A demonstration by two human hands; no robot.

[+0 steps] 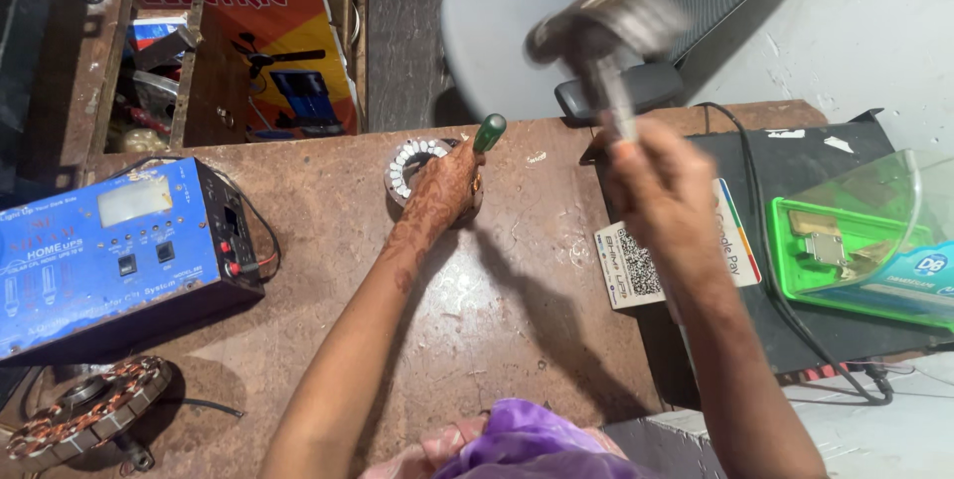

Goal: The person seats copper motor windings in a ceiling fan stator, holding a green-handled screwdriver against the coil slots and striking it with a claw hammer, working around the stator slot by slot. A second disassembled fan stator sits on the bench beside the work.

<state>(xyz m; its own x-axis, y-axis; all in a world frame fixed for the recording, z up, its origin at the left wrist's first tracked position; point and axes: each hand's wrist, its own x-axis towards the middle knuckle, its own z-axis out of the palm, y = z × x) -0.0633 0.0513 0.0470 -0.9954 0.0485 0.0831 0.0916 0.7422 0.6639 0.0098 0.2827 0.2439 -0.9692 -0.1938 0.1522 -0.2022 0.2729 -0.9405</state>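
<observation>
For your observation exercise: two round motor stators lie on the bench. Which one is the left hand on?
The bare stator at the bench's far middle, under the left hand. The other stator, with copper windings, lies untouched at the near left corner.

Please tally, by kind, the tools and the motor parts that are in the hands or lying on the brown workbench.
Hammers: 1, the hammer raised in the right hand, blurred.
Green-handled tools: 1, the green-handled tool under the left hand; tip hidden.
Motor parts: 2, the ring-shaped stator under the left hand and the copper-wound stator at the bench's near left corner.
Total: 4
</observation>
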